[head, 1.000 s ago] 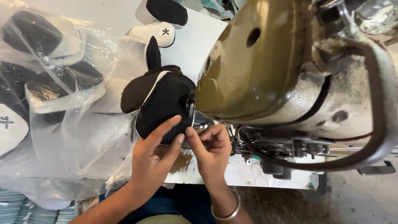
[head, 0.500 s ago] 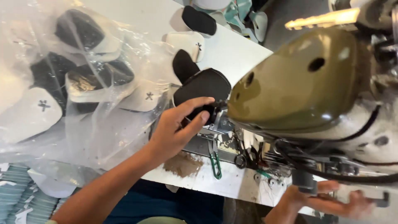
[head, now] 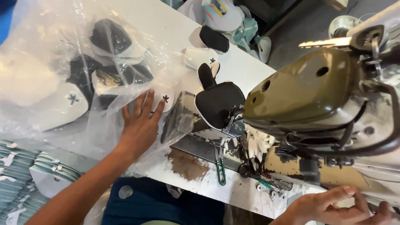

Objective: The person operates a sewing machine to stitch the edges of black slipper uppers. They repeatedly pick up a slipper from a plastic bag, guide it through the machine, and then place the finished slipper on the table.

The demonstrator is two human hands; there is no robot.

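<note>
Head view, only one. Left hand (head: 141, 121) lies flat, fingers spread, palm down on the clear plastic bag (head: 54, 66) near the surface's (head: 166, 25) front edge. Fingertips rest on a white shoe piece (head: 164, 100) with a small dark mark, just beside the bag's opening; through film or bare, can't tell. Right hand (head: 333, 206) sits low at the right front, under the sewing machine (head: 308, 91), fingers loosely curled, not clearly gripping anything; what it touches is cut off by the frame.

Black mesh shoe piece (head: 218, 104) sits under the olive machine head at the needle area, toward the middle of the surface, apart from both hands. Judged light, soft and floppy, mesh face giving decent grip; best pinched at its free left edge, away from the needle. Bagged pieces are also light; film looks slippery and crinkly, so a flat press or an edge pinch suits it.

Green-handled snips (head: 220, 166) lie near the front edge below the machine. More cut pieces (head: 214, 39) lie toward the far edge.

Hidden: needle and presser foot are lost behind the mesh piece and head. Bag contents are blurred by glare. Stacked teal pieces (head: 16, 166) at lower left are partly cut off.
</note>
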